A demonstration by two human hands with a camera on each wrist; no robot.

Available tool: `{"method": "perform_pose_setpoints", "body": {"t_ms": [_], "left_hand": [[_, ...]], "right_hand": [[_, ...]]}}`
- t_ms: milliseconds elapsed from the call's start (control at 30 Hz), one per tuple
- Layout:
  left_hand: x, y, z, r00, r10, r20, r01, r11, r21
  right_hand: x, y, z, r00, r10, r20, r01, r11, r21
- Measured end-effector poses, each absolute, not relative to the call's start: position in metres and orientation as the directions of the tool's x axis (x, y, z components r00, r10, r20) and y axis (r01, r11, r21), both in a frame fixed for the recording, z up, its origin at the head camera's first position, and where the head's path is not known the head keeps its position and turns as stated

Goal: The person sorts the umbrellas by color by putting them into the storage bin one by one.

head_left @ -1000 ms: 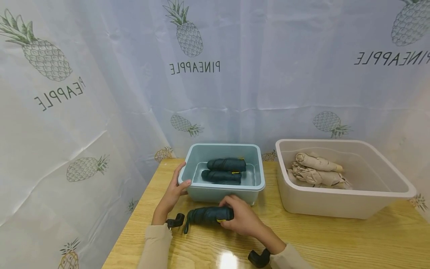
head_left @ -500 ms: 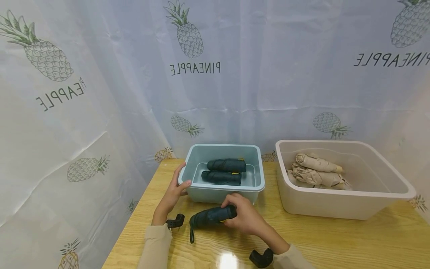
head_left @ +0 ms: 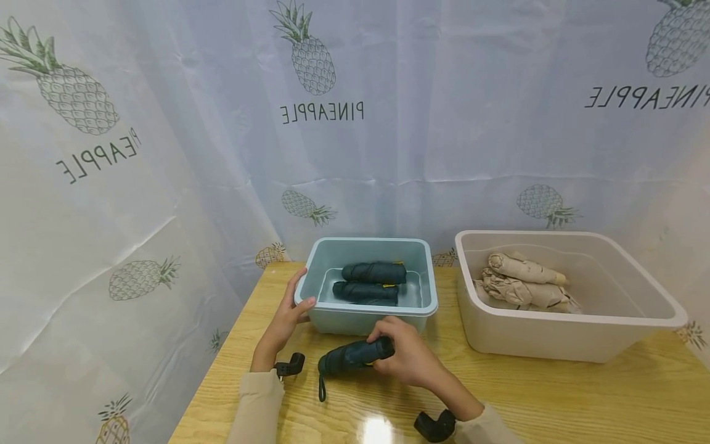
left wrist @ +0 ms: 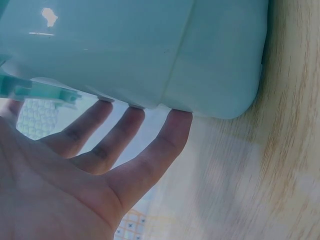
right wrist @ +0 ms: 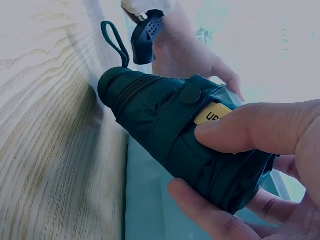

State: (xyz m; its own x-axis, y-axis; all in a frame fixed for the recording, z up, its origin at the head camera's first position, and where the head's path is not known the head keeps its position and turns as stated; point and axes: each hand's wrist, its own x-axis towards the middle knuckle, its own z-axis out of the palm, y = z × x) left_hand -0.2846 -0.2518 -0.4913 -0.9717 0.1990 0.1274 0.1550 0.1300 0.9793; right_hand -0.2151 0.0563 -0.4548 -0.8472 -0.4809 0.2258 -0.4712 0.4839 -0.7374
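My right hand (head_left: 407, 354) grips the thicker end of a dark green folded umbrella (head_left: 348, 357) close over the table. In the right wrist view, the thumb presses by the yellow label (right wrist: 212, 114) and the fingers curl underneath; the wrist loop (right wrist: 115, 42) is at the narrow end. My left hand (head_left: 285, 314) holds the front left corner of a light blue plastic bin (head_left: 366, 311), thumb at the rim. Its fingertips touch the bin's wall (left wrist: 135, 55) in the left wrist view. Inside the bin lie similar umbrellas (head_left: 374, 272), the nearest partly hidden by the front wall.
A larger beige bin (head_left: 554, 336) stands to the right with rolled beige umbrellas (head_left: 524, 280) inside. Both bins sit on a wooden table (head_left: 532, 394). A pineapple-print curtain (head_left: 399, 148) hangs behind.
My right hand has shifted slightly right with the umbrella. The umbrella has tilted, its right end higher, and its loop now hangs lower. The left hand and both bins have stayed put.
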Motion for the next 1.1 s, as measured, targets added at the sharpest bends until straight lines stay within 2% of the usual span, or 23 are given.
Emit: {"method": "perform_pose_setpoints", "body": {"t_ms": [667,1100], "left_hand": [[-0.288,-0.253,-0.492,-0.969,0.206,0.134,0.163,0.129,0.978],[-0.289,-0.254,-0.492,-0.974,0.196,0.116,0.145,0.138,0.98]], "right_hand": [[-0.209,0.061,-0.437,-0.842,-0.479,0.248,-0.483,0.466,-0.742],[-0.213,0.074,-0.427,-0.815,-0.513,0.268,-0.463,0.3,-0.834]]}}
